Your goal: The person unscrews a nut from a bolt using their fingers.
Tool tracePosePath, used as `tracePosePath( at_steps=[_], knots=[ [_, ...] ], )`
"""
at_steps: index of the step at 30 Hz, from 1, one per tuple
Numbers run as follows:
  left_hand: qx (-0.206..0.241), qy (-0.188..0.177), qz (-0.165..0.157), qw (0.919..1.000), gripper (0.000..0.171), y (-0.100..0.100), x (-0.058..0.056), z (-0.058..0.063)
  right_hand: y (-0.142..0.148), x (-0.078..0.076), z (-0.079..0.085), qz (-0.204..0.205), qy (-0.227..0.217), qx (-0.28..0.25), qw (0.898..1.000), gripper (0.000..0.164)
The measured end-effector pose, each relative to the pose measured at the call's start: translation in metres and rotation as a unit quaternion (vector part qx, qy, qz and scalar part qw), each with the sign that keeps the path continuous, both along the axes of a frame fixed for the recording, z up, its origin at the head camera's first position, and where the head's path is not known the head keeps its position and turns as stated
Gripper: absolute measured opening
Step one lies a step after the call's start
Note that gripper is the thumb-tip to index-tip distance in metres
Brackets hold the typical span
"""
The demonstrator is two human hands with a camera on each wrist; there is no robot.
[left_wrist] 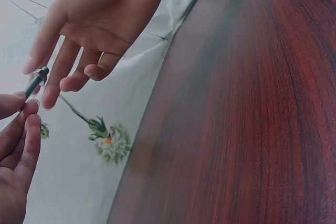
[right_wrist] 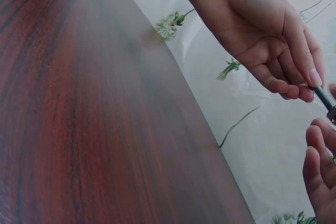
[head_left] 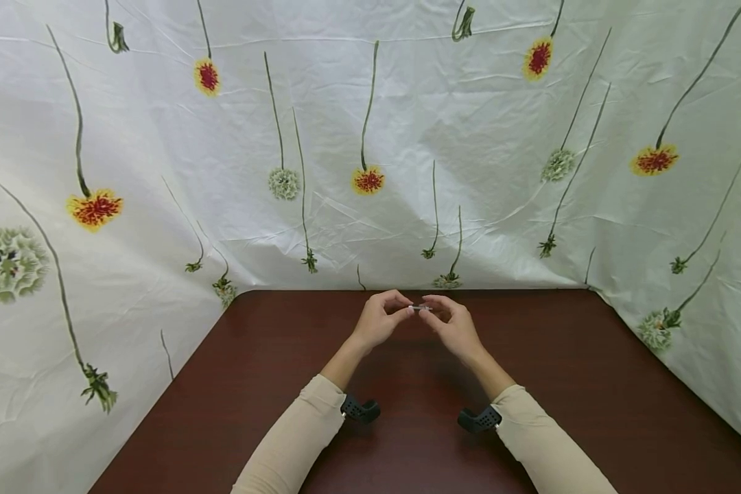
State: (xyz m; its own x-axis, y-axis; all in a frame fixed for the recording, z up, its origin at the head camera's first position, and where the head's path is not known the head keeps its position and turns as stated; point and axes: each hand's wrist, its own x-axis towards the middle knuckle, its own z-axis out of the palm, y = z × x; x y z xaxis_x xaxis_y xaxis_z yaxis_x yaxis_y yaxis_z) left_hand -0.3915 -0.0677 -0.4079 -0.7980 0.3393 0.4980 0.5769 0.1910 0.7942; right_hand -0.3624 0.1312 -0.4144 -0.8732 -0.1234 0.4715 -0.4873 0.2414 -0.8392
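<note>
In the head view, my left hand [head_left: 377, 321] and right hand [head_left: 459, 333] meet above the far part of the table. Between thumb and fingers, the left hand pinches one end of a threaded metal bolt [left_wrist: 31, 87]. A nut [left_wrist: 41, 73] sits near the bolt's other end, with a short dark tip poking out past it. The right hand's thumb and a fingertip close in around that nut, while its other fingers hang loosely curled below. From the right wrist view, the bolt [right_wrist: 323, 98] slants down from the left hand, its nut end at the frame edge.
The dark red wooden table [head_left: 272, 384] reaches to a white floral cloth [head_left: 321, 137] hanging behind and along the sides. Black straps, one on the left wrist [head_left: 361, 410] and one on the right wrist [head_left: 478, 419], stick inward over the table.
</note>
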Motion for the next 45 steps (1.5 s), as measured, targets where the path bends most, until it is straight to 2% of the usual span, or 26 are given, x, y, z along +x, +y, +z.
tracePosePath(
  at_steps=[7,11,14,18,23,26,30,34,38,42,45],
  knots=[
    [-0.003,0.003,0.005,1.0000,0.008,0.000,0.000,-0.001,-0.001,-0.002,-0.002,-0.021,-0.001,-0.008,1.000,0.025],
    [-0.003,-0.002,0.003,1.0000,0.007,0.000,0.000,-0.002,0.000,-0.004,-0.004,-0.005,0.007,-0.006,1.000,0.020],
    [-0.002,-0.005,0.001,1.0000,0.007,-0.001,-0.001,-0.002,0.000,-0.004,-0.003,0.017,0.008,-0.013,1.000,0.029],
    [0.000,-0.008,0.001,1.0000,0.007,-0.001,0.000,-0.001,-0.002,0.007,0.008,0.018,-0.007,-0.012,1.000,0.035],
    [0.001,-0.008,-0.001,1.0000,0.008,0.000,0.000,0.000,-0.004,0.024,0.025,-0.002,-0.007,-0.005,1.000,0.023],
    [0.003,-0.009,-0.003,1.0000,0.008,0.000,0.000,-0.001,-0.004,0.026,0.026,0.009,-0.002,-0.007,1.000,0.019],
    [0.003,-0.011,0.000,0.9999,0.007,0.000,0.000,-0.002,-0.004,0.026,0.025,0.029,-0.012,-0.017,0.999,0.027],
    [0.001,-0.009,0.004,0.9999,0.007,0.000,0.000,-0.001,-0.005,0.026,0.025,0.014,-0.020,-0.021,0.999,0.026],
    [-0.001,-0.002,0.004,1.0000,0.007,0.000,0.000,-0.001,-0.005,0.026,0.025,-0.007,0.004,-0.013,1.000,0.018],
    [0.000,-0.003,0.004,1.0000,0.008,0.001,0.000,-0.001,-0.005,0.026,0.025,0.011,0.027,-0.018,0.999,0.023],
    [0.000,-0.005,0.006,1.0000,0.008,0.000,0.000,-0.001,-0.005,0.026,0.025,0.012,0.017,-0.024,1.000,0.027]
  ],
)
